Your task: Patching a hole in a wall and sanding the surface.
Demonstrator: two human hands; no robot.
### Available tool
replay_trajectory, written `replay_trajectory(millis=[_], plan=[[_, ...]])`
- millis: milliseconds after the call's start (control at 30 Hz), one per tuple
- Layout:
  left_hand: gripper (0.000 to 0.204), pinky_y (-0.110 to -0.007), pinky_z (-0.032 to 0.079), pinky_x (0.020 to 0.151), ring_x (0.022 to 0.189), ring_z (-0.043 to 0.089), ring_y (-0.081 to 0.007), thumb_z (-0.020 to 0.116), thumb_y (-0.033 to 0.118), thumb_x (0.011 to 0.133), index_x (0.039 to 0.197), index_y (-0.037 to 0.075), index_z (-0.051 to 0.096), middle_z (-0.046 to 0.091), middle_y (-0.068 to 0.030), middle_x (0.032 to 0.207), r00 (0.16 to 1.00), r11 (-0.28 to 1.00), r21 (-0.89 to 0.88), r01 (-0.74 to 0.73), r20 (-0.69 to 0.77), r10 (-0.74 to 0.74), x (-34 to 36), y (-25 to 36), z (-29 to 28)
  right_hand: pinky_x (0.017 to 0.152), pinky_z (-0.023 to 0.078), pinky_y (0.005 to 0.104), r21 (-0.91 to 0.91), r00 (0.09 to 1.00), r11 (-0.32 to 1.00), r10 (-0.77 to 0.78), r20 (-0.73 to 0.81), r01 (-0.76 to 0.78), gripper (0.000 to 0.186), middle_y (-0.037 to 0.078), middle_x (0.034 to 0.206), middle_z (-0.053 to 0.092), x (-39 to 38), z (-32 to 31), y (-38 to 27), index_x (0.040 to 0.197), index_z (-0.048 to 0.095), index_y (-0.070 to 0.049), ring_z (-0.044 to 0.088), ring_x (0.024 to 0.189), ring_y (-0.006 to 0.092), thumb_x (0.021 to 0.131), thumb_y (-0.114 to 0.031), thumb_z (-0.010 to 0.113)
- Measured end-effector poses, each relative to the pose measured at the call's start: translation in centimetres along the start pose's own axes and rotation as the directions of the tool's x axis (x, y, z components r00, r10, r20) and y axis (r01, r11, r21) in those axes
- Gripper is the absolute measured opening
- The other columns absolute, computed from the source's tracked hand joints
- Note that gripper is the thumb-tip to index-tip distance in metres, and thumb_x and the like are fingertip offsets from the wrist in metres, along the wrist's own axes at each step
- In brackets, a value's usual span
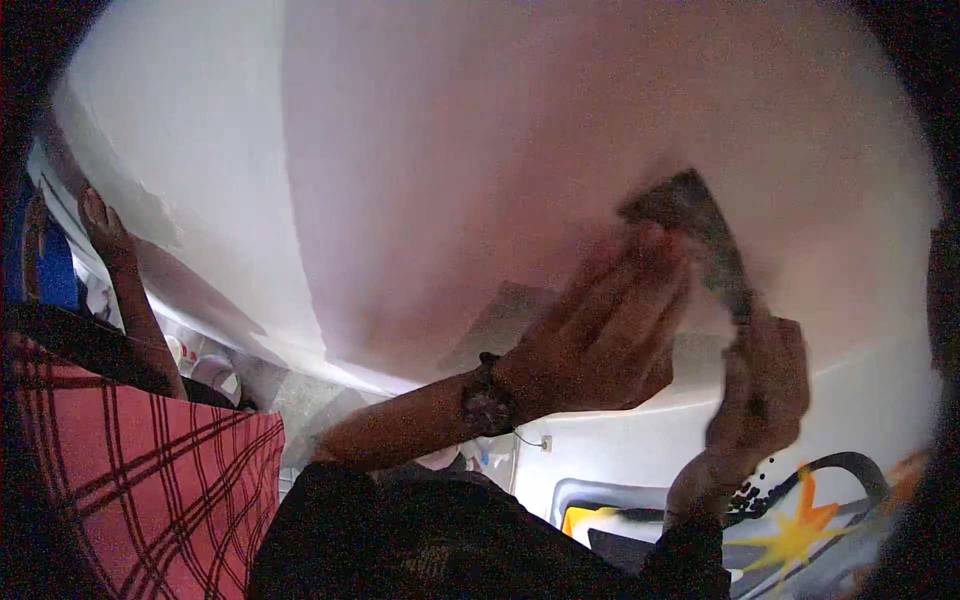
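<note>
A large curved surface [420, 150] in pale white and pink fills the upper view. My left hand [600, 340], with a dark watch on the wrist, has its fingers close together, pressed on a dark, flat, flexible-looking strip [688, 195] against that surface. My right hand [765, 375] is closed on the lower end of the same strip, to the right of my left hand. The strip is blurred, so its exact kind is unclear.
A co-worker's hand [108, 225] rests on the surface's left edge, beside red plaid fabric [150, 470]. Blue material [35, 270] is at far left, pale containers [215, 375] below the rim. A white wall with painted graphics [800, 530] and a socket [545, 443] is at lower right.
</note>
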State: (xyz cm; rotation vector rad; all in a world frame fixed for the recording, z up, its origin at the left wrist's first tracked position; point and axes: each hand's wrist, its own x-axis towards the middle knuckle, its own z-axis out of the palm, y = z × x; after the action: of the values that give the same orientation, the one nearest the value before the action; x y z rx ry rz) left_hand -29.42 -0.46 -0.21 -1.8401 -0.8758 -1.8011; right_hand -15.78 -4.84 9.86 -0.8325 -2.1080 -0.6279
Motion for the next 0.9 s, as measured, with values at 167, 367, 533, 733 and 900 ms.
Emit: replay_trajectory(millis=[167,367,533,733,900], plan=[[0.046,-0.046,0.033,0.107,0.125,0.042,-0.0361,0.044,0.015,0.082,0.12,-0.009,0.053,0.044,-0.0227,0.133,0.996,0.998,-0.051,0.02,0.09,-0.016,0.2,0.2,-1.0,0.06,0.048,0.0335,0.044,0.99,0.991,0.121,0.071,-0.124,0.029,0.017,0.085,0.065,-0.1,-1.9,-0.1,0.108,0.064,0.004,0.06,0.07,0.0271,0.081,-0.005,0.06],[0.05,-0.048,0.033,0.106,0.126,0.041,-0.0384,0.052,0.014,0.08,0.124,-0.009,0.049,0.043,-0.0241,0.132,0.993,0.992,-0.073,0.104,0.059,-0.1,0.9,0.6,-1.3,0.062,0.049,0.0376,0.132,0.996,0.988,0.082,0.024,-0.084,0.026,0.018,0.085,0.065,-1.6,1.1,1.2,0.105,0.064,0.004,0.058,0.068,0.0324,0.081,-0.004,0.061],[0.042,-0.046,0.041,0.097,0.112,0.051,-0.034,0.062,0.009,0.08,0.118,-0.004,0.048,0.049,-0.0227,0.121,0.863,0.698,-0.619,0.36,-0.064,-0.502,-1.4,3.2,-2.8,0.056,0.043,0.0269,0.37,0.929,0.862,0.37,0.01,-0.347,0.028,0.014,0.077,0.06,-4.8,-1.5,0.3,0.103,0.062,0.007,0.053,0.064,0.0187,0.083,-0.013,0.061],[0.02,-0.033,0.052,0.075,0.083,0.061,-0.0196,0.057,0.016,0.092,0.103,0.001,0.052,0.061,-0.0137,0.096,0.39,-0.122,-0.719,0.684,0.501,-0.773,0.8,3.9,-0.5,0.063,0.048,0.0288,0.361,0.965,0.897,0.214,0.152,-0.256,0.027,0.016,0.079,0.065,-3.4,-1.4,2.3,0.1,0.064,0.005,0.059,0.067,0.0211,0.077,-0.009,0.067],[0.019,-0.035,0.054,0.075,0.079,0.064,-0.0202,0.047,0.022,0.098,0.1,0.004,0.053,0.065,-0.0098,0.086,0.41,-0.398,-0.879,0.263,0.476,-0.778,3.1,4.3,1.3,0.06,0.049,0.0325,0.281,0.964,0.939,0.137,0.228,-0.2,0.027,0.012,0.076,0.067,-1.2,-0.4,2.3,0.098,0.069,-0.005,0.062,0.062,0.0234,0.071,-0.002,0.07]])
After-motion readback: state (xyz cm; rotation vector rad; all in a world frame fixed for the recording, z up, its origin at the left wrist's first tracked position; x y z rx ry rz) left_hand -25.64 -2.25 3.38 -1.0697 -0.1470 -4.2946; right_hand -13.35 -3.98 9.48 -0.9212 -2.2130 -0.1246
